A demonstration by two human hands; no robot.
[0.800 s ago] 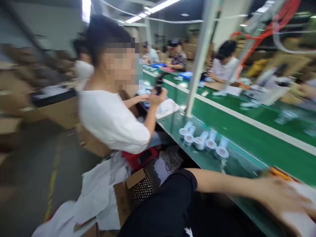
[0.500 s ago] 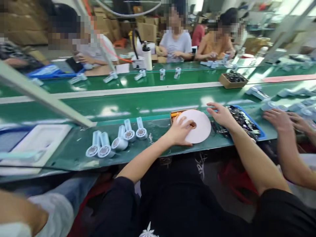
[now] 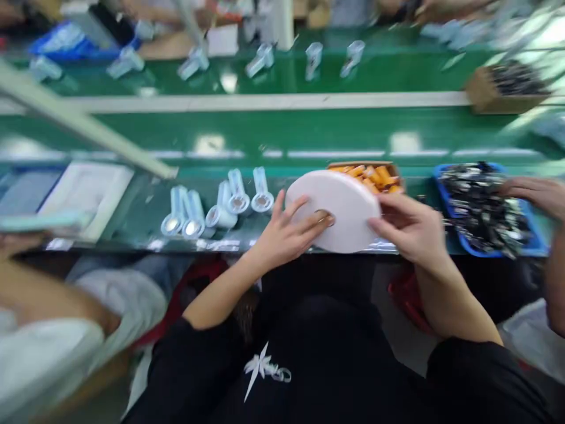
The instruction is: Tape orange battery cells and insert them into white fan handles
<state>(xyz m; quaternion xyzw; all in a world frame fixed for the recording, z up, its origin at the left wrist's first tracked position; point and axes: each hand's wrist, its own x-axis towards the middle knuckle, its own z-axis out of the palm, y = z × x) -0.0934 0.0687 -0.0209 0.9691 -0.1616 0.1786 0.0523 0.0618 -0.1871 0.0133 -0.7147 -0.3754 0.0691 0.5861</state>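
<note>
Disc [image 3: 339, 206], white and round, was tilted up at the counter's [image 3: 309, 135] near edge, gripped from both sides: left hand [image 3: 282, 232] with a finger in its centre hole, right hand [image 3: 408, 229] clasping its rim. Orange parts [image 3: 373, 175] lay behind it.

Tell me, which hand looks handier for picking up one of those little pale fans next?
Probably the left. The left hand rests on the white roll's near-left side, right beside the row of fans. The right hand grips the roll's far side, nearer the orange parts.
</note>
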